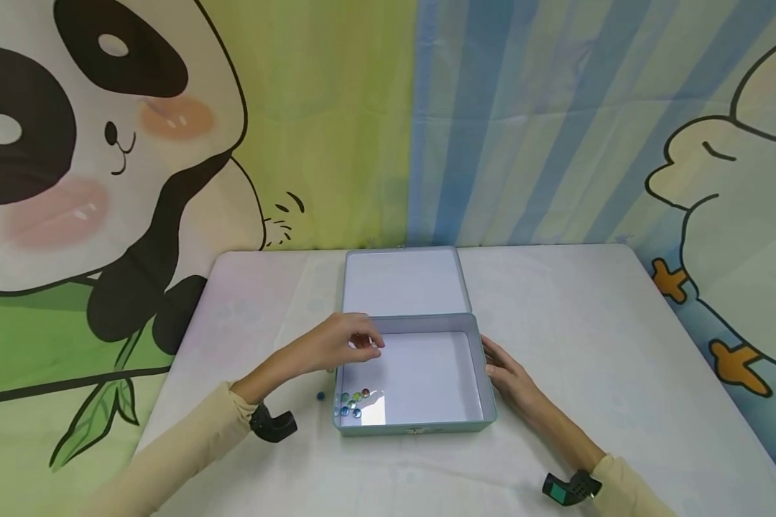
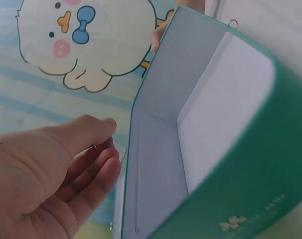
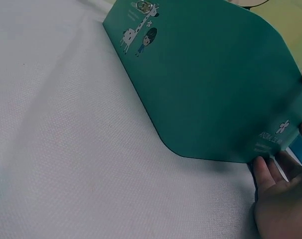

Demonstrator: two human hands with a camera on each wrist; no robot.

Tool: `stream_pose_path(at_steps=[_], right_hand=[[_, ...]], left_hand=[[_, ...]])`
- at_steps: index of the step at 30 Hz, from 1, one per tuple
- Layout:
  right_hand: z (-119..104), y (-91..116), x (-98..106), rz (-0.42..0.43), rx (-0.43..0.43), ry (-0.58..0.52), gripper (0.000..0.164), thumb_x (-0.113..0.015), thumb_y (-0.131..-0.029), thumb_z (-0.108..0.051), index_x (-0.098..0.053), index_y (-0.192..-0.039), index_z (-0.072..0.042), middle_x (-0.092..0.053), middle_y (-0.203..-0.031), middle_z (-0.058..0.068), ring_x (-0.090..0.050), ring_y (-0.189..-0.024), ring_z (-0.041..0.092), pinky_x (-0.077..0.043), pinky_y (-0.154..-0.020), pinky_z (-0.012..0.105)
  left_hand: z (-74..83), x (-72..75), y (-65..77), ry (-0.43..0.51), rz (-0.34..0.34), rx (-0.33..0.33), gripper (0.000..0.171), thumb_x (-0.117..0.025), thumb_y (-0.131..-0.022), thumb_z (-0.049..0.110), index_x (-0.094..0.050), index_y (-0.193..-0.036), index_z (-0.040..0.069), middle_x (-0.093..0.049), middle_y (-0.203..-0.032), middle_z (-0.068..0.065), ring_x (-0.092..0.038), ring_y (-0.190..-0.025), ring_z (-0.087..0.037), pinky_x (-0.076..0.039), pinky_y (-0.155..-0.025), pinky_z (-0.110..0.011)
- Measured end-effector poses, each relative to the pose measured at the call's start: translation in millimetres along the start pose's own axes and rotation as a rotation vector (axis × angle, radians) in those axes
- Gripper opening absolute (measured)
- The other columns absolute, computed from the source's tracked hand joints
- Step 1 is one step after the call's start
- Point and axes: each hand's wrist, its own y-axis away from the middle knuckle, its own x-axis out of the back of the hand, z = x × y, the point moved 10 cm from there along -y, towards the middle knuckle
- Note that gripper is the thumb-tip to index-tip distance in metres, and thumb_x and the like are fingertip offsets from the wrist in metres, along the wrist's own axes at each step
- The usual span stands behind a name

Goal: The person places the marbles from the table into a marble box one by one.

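Observation:
A green metal box [image 1: 417, 429] stands with its hinged lid [image 1: 401, 280] laid open behind it. Several coloured glass marbles [image 1: 357, 413] sit in its near left corner. Above the box's left wall is my left hand [image 1: 339, 345], pinching a small marble [image 2: 107, 143] between thumb and fingers; the fingers hide most of it. My right hand [image 1: 511, 377] rests against the outside of the right wall, its fingers [image 3: 264, 177] touching the green side low down. That side bears a printed giraffe and a child figure.
A dark blue marble [image 1: 320, 396] lies on the white tablecloth [image 1: 246, 431] just left of the box. Another small marble [image 1: 330, 370] shows partly beside the left wall. Behind the table hangs a cartoon-printed curtain [image 1: 336, 143].

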Motion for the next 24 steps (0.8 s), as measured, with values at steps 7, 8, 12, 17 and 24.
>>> stream_pose_path(at_steps=[7, 8, 12, 17, 24], right_hand=[[-0.4, -1.2, -1.3, 0.006, 0.002, 0.000, 0.067, -0.043, -0.100, -0.026, -0.010, -0.156, -0.012, -0.007, -0.162, 0.023, -0.006, -0.148, 0.046, -0.006, -0.118, 0.062], [-0.2, -1.3, -1.0, 0.010, 0.002, -0.002, 0.067, -0.043, -0.100, -0.025, -0.010, -0.156, -0.012, -0.007, -0.162, 0.023, -0.006, -0.149, 0.046, -0.005, -0.118, 0.061], [1.6, -2.7, -1.0, 0.016, -0.008, 0.013, 0.066, -0.043, -0.100, -0.025, -0.011, -0.156, -0.012, -0.008, -0.162, 0.021, -0.008, -0.149, 0.045, -0.008, -0.118, 0.059], [1.1, -3.4, -2.0, 0.001, -0.009, 0.015, 0.065, -0.042, -0.101, -0.025, -0.010, -0.156, -0.012, -0.007, -0.162, 0.021, -0.008, -0.149, 0.044, -0.010, -0.118, 0.056], [-0.3, -1.4, 1.0, -0.001, 0.001, -0.006, 0.065, -0.042, -0.100, -0.022, -0.011, -0.156, -0.011, -0.008, -0.162, 0.023, -0.009, -0.148, 0.045, -0.030, -0.104, 0.010]], left_hand=[[15.5, -17.8, -33.0, -0.008, -0.103, -0.079, 0.013, -0.069, -0.088, 0.010, -0.071, -0.101, 0.010, -0.065, -0.093, 0.000, -0.062, -0.081, -0.002, -0.053, -0.075, -0.014], [18.5, -20.4, -37.6, -0.010, -0.119, -0.093, 0.014, -0.068, -0.089, 0.009, -0.071, -0.102, 0.009, -0.065, -0.094, -0.001, -0.062, -0.082, -0.003, -0.053, -0.075, -0.014], [25.1, -28.9, -54.3, -0.008, -0.177, -0.107, 0.016, -0.064, -0.089, 0.006, -0.071, -0.103, 0.008, -0.065, -0.095, -0.003, -0.064, -0.084, -0.005, -0.052, -0.076, -0.012], [26.7, -35.8, -76.1, 0.007, -0.207, -0.100, 0.017, -0.065, -0.088, 0.006, -0.072, -0.103, 0.008, -0.066, -0.097, -0.003, -0.064, -0.086, -0.007, -0.052, -0.077, -0.013], [29.3, -64.4, -105.4, -0.007, -0.305, -0.095, 0.019, -0.066, -0.090, 0.010, -0.071, -0.108, 0.006, -0.069, -0.104, -0.004, -0.062, -0.088, -0.007, -0.050, -0.076, -0.013]])
